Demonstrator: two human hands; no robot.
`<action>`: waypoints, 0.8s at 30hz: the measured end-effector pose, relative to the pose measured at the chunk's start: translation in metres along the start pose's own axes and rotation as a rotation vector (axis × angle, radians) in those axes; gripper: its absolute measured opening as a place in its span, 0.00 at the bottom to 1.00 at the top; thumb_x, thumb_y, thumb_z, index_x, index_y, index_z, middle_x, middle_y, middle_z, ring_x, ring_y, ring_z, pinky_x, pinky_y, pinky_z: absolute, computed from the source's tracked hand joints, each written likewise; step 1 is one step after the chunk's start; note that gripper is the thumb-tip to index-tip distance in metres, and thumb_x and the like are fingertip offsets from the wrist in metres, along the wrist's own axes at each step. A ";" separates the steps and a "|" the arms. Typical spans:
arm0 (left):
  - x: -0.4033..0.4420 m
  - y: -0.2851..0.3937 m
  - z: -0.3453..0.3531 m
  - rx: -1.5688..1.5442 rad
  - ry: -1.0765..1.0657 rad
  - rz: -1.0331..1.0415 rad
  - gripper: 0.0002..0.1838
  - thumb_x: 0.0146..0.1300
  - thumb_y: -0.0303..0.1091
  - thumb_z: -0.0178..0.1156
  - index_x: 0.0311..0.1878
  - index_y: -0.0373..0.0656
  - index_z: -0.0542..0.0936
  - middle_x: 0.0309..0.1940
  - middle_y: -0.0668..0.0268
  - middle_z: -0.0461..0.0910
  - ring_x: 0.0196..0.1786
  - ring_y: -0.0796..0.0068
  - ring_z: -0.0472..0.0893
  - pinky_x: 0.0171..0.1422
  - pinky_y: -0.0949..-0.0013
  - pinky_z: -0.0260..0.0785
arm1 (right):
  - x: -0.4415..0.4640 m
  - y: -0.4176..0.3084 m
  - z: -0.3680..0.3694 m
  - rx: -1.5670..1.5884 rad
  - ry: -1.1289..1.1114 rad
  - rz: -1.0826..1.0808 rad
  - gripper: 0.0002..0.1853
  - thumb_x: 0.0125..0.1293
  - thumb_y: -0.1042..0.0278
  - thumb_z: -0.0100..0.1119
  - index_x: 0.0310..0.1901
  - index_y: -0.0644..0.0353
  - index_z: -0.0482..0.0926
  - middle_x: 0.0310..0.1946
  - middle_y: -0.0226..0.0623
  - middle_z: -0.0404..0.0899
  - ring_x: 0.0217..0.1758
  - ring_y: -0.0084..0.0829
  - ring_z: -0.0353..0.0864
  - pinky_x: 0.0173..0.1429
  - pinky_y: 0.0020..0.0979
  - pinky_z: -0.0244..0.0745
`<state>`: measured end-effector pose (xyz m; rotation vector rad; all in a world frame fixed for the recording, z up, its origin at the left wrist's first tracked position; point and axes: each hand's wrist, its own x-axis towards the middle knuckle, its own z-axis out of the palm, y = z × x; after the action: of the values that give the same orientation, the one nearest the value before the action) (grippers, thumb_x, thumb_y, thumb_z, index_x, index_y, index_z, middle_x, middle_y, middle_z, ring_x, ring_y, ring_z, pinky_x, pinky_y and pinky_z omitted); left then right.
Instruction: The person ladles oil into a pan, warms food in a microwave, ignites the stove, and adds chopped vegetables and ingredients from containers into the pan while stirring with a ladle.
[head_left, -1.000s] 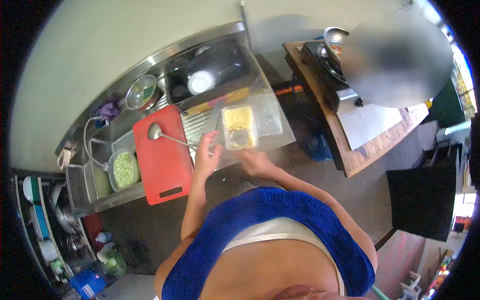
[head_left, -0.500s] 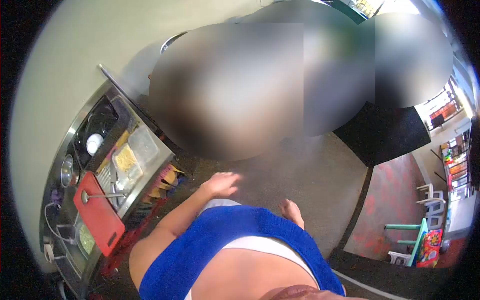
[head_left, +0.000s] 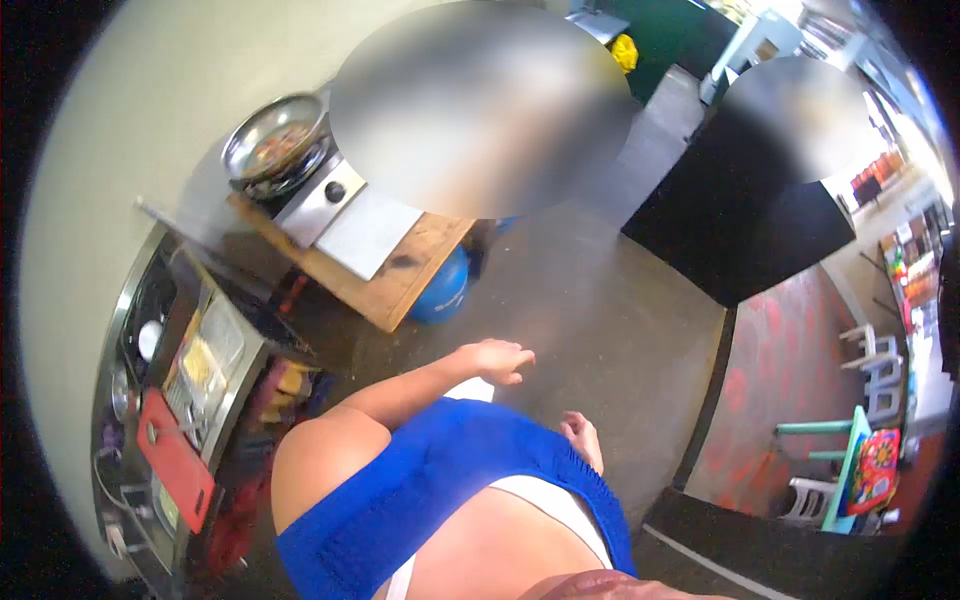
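Observation:
My left hand (head_left: 497, 360) hangs in the air in front of my blue top (head_left: 450, 465), fingers loosely bent and slightly apart, holding nothing. On the other side of my body is my right hand (head_left: 581, 440), its fingers relaxed and half curled, with nothing visible in it. Neither hand touches an object. Nearest to my left hand is a wooden table (head_left: 385, 300) with a gas stove (head_left: 318, 200) on it. A metal pan (head_left: 275, 148) with food in it sits on the burner. A blue gas cylinder (head_left: 441, 288) stands under the table.
To the left, a metal sink counter (head_left: 232, 400) carries a red cutting board (head_left: 178, 460), a ladle and a container of pale yellow food (head_left: 203, 366). A black panel (head_left: 740, 210) stands ahead right, with white chairs (head_left: 882, 375) and a green table (head_left: 845, 470) beyond. Blurred patches hide parts ahead.
My view has shifted, bringing the table, stove and pan into sight. The sink counter now lies further left and lower. My left hand has swung forward and right; both hands remain free of objects.

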<state>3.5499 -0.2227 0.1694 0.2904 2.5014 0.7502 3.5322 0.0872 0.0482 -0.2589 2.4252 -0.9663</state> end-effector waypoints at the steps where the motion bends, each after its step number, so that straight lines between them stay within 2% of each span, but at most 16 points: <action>1: 0.014 -0.001 -0.010 0.018 -0.017 0.015 0.25 0.60 0.40 0.55 0.60 0.46 0.69 0.50 0.53 0.76 0.56 0.54 0.75 0.58 0.53 0.68 | 0.015 -0.016 -0.011 0.072 -0.019 -0.073 0.17 0.60 0.67 0.58 0.50 0.65 0.77 0.41 0.50 0.82 0.44 0.44 0.81 0.49 0.37 0.75; 2: 0.028 -0.003 -0.021 0.009 -0.013 0.004 0.25 0.60 0.40 0.55 0.61 0.46 0.69 0.50 0.53 0.76 0.56 0.54 0.75 0.59 0.52 0.68 | 0.032 -0.025 -0.020 0.140 -0.038 -0.149 0.18 0.62 0.66 0.57 0.51 0.66 0.77 0.41 0.48 0.82 0.42 0.36 0.82 0.48 0.33 0.76; 3: 0.043 -0.005 -0.032 0.001 -0.009 -0.008 0.25 0.60 0.40 0.55 0.61 0.46 0.69 0.50 0.53 0.76 0.56 0.54 0.75 0.59 0.52 0.68 | 0.052 -0.029 -0.028 0.153 -0.021 -0.139 0.18 0.62 0.66 0.57 0.51 0.66 0.77 0.41 0.48 0.82 0.42 0.36 0.82 0.48 0.33 0.76; 5: 0.074 -0.014 -0.058 -0.017 -0.024 -0.013 0.26 0.60 0.40 0.55 0.61 0.45 0.69 0.51 0.52 0.76 0.56 0.53 0.75 0.59 0.52 0.68 | 0.100 -0.032 -0.046 0.027 0.113 -0.339 0.18 0.62 0.66 0.58 0.53 0.62 0.76 0.43 0.45 0.80 0.40 0.33 0.82 0.46 0.33 0.77; 7: 0.110 -0.029 -0.087 -0.028 -0.031 -0.010 0.26 0.59 0.40 0.56 0.61 0.45 0.69 0.51 0.52 0.76 0.56 0.53 0.75 0.59 0.52 0.67 | 0.147 -0.032 -0.063 0.043 0.169 -0.336 0.17 0.62 0.66 0.58 0.53 0.60 0.77 0.43 0.42 0.79 0.39 0.32 0.81 0.45 0.32 0.77; 9: 0.156 -0.062 -0.106 0.026 -0.003 0.051 0.27 0.58 0.41 0.56 0.61 0.44 0.69 0.52 0.51 0.76 0.56 0.52 0.75 0.60 0.53 0.68 | 0.201 -0.007 -0.070 0.202 0.295 -0.236 0.17 0.62 0.66 0.58 0.52 0.61 0.77 0.43 0.42 0.78 0.40 0.32 0.81 0.44 0.31 0.77; 10: 0.183 -0.084 -0.112 0.026 0.007 0.060 0.27 0.58 0.41 0.57 0.61 0.44 0.69 0.52 0.51 0.76 0.57 0.52 0.75 0.60 0.53 0.68 | 0.227 0.013 -0.071 0.335 0.328 -0.146 0.18 0.60 0.64 0.59 0.50 0.63 0.78 0.43 0.48 0.79 0.53 0.40 0.77 0.56 0.38 0.72; 11: 0.199 -0.089 -0.132 0.054 -0.012 0.003 0.28 0.57 0.42 0.57 0.61 0.44 0.69 0.52 0.51 0.76 0.57 0.52 0.75 0.60 0.54 0.68 | 0.247 0.038 -0.070 0.212 0.412 -0.113 0.18 0.59 0.62 0.59 0.48 0.64 0.79 0.42 0.49 0.80 0.51 0.40 0.79 0.54 0.37 0.73; 13: 0.244 -0.110 -0.170 0.080 -0.019 -0.023 0.28 0.57 0.43 0.57 0.61 0.45 0.69 0.53 0.51 0.76 0.58 0.53 0.74 0.61 0.53 0.67 | 0.284 0.131 -0.047 0.232 0.359 0.307 0.18 0.56 0.61 0.61 0.44 0.64 0.80 0.44 0.53 0.80 0.49 0.43 0.81 0.52 0.39 0.74; 14: 0.261 -0.118 -0.189 0.092 -0.026 -0.004 0.28 0.57 0.43 0.57 0.61 0.45 0.69 0.53 0.51 0.76 0.58 0.53 0.74 0.61 0.53 0.67 | 0.290 0.150 -0.050 0.221 0.306 0.472 0.18 0.56 0.61 0.61 0.44 0.64 0.80 0.44 0.53 0.80 0.49 0.43 0.81 0.52 0.40 0.74; 16: 0.297 -0.125 -0.231 0.045 0.084 -0.013 0.27 0.58 0.44 0.56 0.61 0.47 0.69 0.54 0.52 0.75 0.60 0.53 0.73 0.62 0.52 0.66 | 0.292 0.159 -0.067 0.266 0.259 0.672 0.18 0.56 0.61 0.61 0.44 0.64 0.80 0.45 0.53 0.80 0.49 0.44 0.81 0.52 0.40 0.74; 19: 0.347 -0.132 -0.282 0.061 0.088 -0.041 0.27 0.59 0.44 0.55 0.61 0.48 0.69 0.56 0.52 0.74 0.61 0.52 0.72 0.63 0.52 0.65 | 0.303 0.159 -0.102 0.350 0.286 0.849 0.18 0.56 0.61 0.60 0.44 0.65 0.80 0.45 0.53 0.80 0.50 0.44 0.80 0.53 0.40 0.74; 23: 0.423 -0.158 -0.320 0.003 0.079 0.061 0.26 0.59 0.43 0.55 0.61 0.48 0.69 0.56 0.52 0.74 0.60 0.54 0.72 0.64 0.51 0.64 | 0.340 0.155 -0.145 0.379 0.355 0.988 0.18 0.56 0.61 0.60 0.44 0.65 0.80 0.45 0.54 0.80 0.50 0.45 0.80 0.53 0.40 0.74; 24: 0.440 -0.161 -0.330 0.002 0.051 0.019 0.26 0.59 0.43 0.55 0.61 0.48 0.69 0.56 0.52 0.73 0.61 0.53 0.71 0.64 0.52 0.63 | 0.352 0.156 -0.154 0.379 0.367 1.014 0.18 0.56 0.61 0.60 0.44 0.65 0.80 0.45 0.54 0.80 0.50 0.45 0.80 0.53 0.40 0.74</action>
<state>2.9936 -0.3569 0.1358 0.3001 2.5506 0.7715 3.1541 0.1667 -0.1009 1.2429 2.1204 -0.9625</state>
